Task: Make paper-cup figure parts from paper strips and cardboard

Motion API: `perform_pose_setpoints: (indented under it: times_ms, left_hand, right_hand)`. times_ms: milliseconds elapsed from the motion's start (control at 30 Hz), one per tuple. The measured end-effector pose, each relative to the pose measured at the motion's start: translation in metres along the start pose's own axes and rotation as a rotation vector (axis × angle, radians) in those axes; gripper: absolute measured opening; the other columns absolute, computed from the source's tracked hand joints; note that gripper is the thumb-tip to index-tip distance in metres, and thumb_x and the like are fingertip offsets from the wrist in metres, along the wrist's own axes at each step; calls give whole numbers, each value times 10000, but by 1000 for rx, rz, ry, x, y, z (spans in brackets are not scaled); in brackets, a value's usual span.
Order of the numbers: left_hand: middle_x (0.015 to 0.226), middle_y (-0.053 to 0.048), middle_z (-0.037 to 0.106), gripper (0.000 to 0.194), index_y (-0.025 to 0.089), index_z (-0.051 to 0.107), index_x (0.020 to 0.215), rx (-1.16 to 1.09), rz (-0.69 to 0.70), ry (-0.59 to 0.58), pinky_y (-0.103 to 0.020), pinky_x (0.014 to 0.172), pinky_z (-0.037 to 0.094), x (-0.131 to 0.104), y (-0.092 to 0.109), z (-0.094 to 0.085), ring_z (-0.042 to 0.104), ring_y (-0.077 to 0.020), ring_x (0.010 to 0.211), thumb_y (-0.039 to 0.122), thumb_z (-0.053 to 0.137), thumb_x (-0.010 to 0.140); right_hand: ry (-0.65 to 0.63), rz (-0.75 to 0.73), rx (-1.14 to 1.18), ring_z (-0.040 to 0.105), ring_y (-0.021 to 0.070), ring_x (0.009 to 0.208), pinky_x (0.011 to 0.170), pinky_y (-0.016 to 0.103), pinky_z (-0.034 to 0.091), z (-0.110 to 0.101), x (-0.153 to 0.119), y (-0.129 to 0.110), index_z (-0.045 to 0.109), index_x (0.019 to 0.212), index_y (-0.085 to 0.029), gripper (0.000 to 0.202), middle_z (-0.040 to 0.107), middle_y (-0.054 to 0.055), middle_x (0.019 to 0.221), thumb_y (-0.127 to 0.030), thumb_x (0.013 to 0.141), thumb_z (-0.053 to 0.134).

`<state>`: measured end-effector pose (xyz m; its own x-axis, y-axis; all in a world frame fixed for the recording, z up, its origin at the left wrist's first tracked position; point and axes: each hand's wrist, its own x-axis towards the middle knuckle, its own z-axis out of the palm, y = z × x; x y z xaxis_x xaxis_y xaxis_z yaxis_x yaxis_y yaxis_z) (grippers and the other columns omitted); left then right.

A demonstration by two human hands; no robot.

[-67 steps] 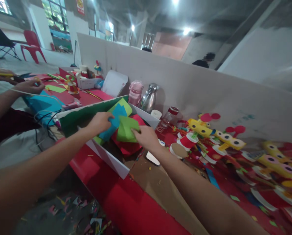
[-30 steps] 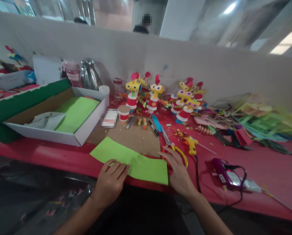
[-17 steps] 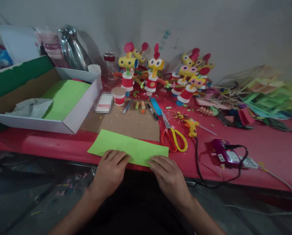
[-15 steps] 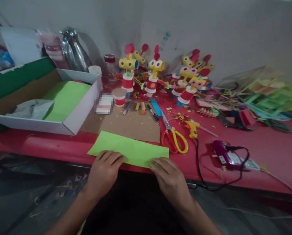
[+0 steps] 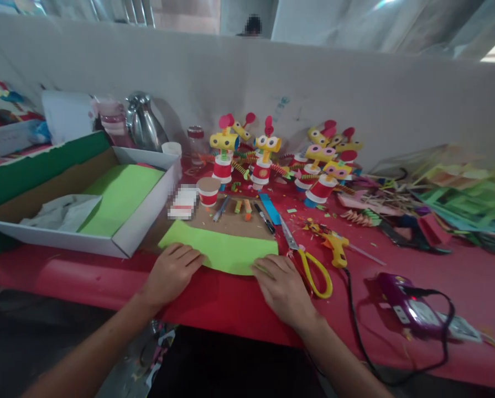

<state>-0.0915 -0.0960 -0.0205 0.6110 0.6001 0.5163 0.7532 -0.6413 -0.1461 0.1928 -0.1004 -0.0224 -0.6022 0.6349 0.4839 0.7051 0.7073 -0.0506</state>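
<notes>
Gripping the near edge of a green sheet of paper [image 5: 226, 253] with the left hand [image 5: 175, 272], bending the fingers over it close to the left end. Gripping that same edge with the right hand [image 5: 284, 287], curling the fingers in near the other end. Bowing the paper a little between both hands. Holding it in front of the body, over the red table [image 5: 226, 301], and covering the near side of a brown cardboard sheet [image 5: 203, 219].

Seeing scissors [image 5: 288, 235] with a yellow handle just past the right hand, by a yellow glue gun [image 5: 336, 251]. Spotting a black pen [image 5: 264, 218] and a blue strip [image 5: 269, 209] beyond the paper, and a red and white paper cup [image 5: 208, 194] farther left.

Finding a white box [image 5: 147, 211] to the left, holding more green paper [image 5: 125, 190] and something white and crumpled [image 5: 67, 213].

Looking farther out, seeing paper-cup dolls [image 5: 262, 172] with yellow heads, a shiny metal jug [image 5: 147, 126] at the back left, and a messy heap of paper strips [image 5: 471, 202] at the right. Seeing a purple plug box [image 5: 408, 307] with a black cord, lower down on that side.
</notes>
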Motion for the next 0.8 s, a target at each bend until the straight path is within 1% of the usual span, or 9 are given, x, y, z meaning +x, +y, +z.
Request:
perform_pose_setpoints:
  times_ms: [33,100,233,300,400,500,633,700,800]
  left_hand:
    - [972,-70,723,263,174,689,998,-13,-3,-44,-393,799,484,-2,0,4,648,-221,876,60,493,866]
    - [992,-70,716,270,176,691,998,-44,-42,-111,-386,810,486,-6,-3,8,641,-220,896,63,485,865]
    - [950,-53,715,235,209,702,932,-170,-196,-177,-346,804,483,0,-20,6,642,-199,879,172,472,908]
    - [889,-47,714,238,213,702,862,-224,-266,-260,-315,767,480,10,-34,4,645,-188,841,271,478,921]
    - [783,-43,700,307,209,677,749,-165,-330,-424,-297,687,454,29,-54,6,643,-199,780,405,495,901]
    - [784,-49,704,356,218,671,751,-113,-343,-508,-289,639,422,44,-67,14,641,-211,765,482,475,887]
    - [840,-62,715,368,224,678,788,-104,-338,-518,-288,630,403,48,-71,21,643,-221,785,509,464,879]
    - [812,-63,714,360,228,675,776,-93,-360,-543,-290,611,389,46,-69,19,640,-223,748,511,474,869]
    - [711,-50,693,326,236,657,723,-95,-374,-640,-289,570,355,41,-66,11,626,-219,659,476,485,861]
  right_hand:
    - [-43,39,51,603,229,933,822,390,478,3,-1,-1,694,993,-187,235,710,71,966,-87,878,515]
    - [-81,125,162,606,209,885,800,363,486,6,0,0,698,955,-191,227,703,66,925,-92,884,506]
    - [-150,332,315,635,187,827,749,309,489,2,11,12,705,871,-216,205,709,44,864,-173,907,507]
    - [-242,446,290,660,190,784,696,296,478,1,20,23,707,894,-230,196,725,32,856,-232,910,512]
    - [-371,549,201,682,215,766,643,293,450,2,31,37,709,972,-248,210,744,34,858,-313,903,522]
    - [-407,567,139,687,237,800,636,297,432,5,38,45,706,999,-244,236,747,54,886,-345,906,513]
    - [-438,563,105,685,248,829,648,303,415,3,47,48,687,977,-241,213,739,54,925,-327,913,503]
    - [-487,569,101,681,253,822,642,302,404,1,51,50,684,955,-234,199,734,60,891,-328,904,517]
    - [-579,529,175,674,238,810,647,291,396,-2,54,55,687,897,-231,167,727,54,855,-332,882,555]
